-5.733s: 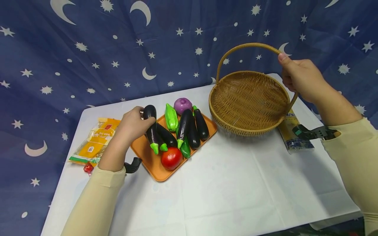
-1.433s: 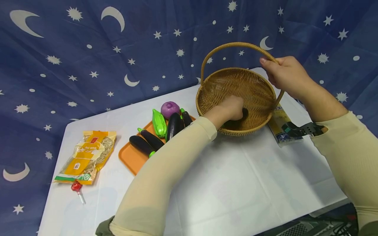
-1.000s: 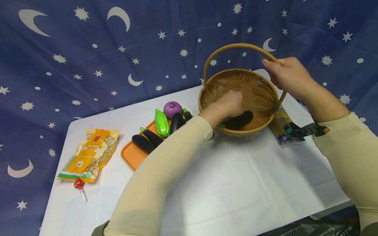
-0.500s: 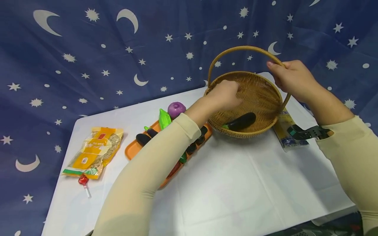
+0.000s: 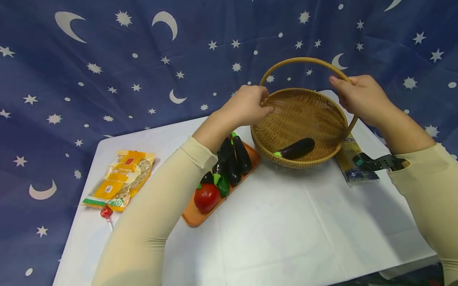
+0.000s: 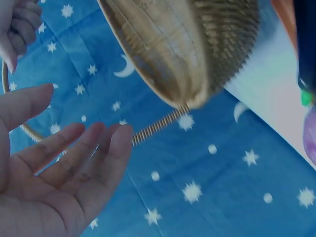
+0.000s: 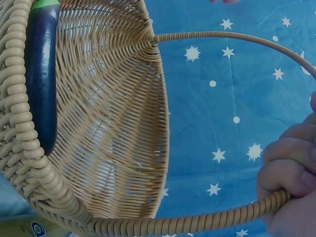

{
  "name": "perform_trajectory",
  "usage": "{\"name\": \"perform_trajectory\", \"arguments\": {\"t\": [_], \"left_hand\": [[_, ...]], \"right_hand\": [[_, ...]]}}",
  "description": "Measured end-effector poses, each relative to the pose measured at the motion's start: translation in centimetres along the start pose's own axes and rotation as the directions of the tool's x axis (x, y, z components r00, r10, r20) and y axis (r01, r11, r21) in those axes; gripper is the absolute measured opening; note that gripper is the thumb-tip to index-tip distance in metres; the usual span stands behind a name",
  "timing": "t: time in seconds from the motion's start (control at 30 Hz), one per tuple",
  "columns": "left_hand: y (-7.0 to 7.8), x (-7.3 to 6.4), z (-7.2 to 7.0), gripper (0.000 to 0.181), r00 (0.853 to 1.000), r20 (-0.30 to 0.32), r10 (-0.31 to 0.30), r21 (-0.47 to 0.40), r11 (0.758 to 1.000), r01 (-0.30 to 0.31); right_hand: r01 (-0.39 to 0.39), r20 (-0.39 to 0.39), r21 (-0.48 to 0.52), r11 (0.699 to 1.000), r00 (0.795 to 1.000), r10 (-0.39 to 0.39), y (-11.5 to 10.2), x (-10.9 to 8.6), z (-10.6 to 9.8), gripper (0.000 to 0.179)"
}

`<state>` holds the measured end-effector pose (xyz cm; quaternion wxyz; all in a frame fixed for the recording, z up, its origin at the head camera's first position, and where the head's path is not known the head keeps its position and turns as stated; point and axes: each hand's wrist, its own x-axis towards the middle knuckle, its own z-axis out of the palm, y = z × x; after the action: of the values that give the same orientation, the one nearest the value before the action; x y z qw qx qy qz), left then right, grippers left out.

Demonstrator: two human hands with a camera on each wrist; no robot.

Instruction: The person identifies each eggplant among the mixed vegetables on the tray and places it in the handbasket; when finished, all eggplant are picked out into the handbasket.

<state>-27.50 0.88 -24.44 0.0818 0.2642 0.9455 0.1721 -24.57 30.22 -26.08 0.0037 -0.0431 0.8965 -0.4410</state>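
A wicker basket [image 5: 300, 115] tilts toward me at the table's right rear, its handle gripped by my right hand [image 5: 365, 95]. One eggplant [image 5: 297, 149] lies inside, along the near wall. My left hand [image 5: 248, 104] is over the basket's left rim, beside the handle; in the left wrist view its fingers [image 6: 106, 173] are loosely bent with nothing between them. Left of the basket an orange tray [image 5: 193, 214] bears several eggplants [image 5: 242, 155], a tomato [image 5: 206, 198] and a dark green pepper [image 5: 223, 186]. My left arm covers part of the tray. A purple onion [image 6: 310, 133] shows at the left wrist view's edge.
A yellow bag of dried food [image 5: 119, 178] lies at the table's left, a red lollipop [image 5: 106, 211] just below it. Partly under the basket's right side is a yellow and blue packet [image 5: 352, 163]. A star-patterned curtain [image 5: 143, 71] hangs behind the white table [image 5: 268, 238].
An eggplant from the tray was carried in my left hand into the basket and let go there. That hand has since drawn up and left to the rim; my right hand keeps the handle.
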Motion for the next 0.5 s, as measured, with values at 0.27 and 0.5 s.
{"name": "perform_trajectory", "arguments": {"t": [0.27, 0.5], "left_hand": [[-3.9, -2.8, -1.8, 0.051, 0.995, -0.06, -0.083, -0.018, 0.996, 0.082], [-7.3, -5.3, -2.5, 0.049, 0.984, -0.104, -0.143, -0.071, 0.988, 0.136]], "right_hand": [[-0.012, 0.007, 0.041, 0.999, 1.0, 0.012, 0.0, 0.0, 0.0, 0.065], [-0.005, 0.01, 0.056, 0.998, 1.0, 0.004, 0.1, 0.0, 0.1, 0.064]]}}
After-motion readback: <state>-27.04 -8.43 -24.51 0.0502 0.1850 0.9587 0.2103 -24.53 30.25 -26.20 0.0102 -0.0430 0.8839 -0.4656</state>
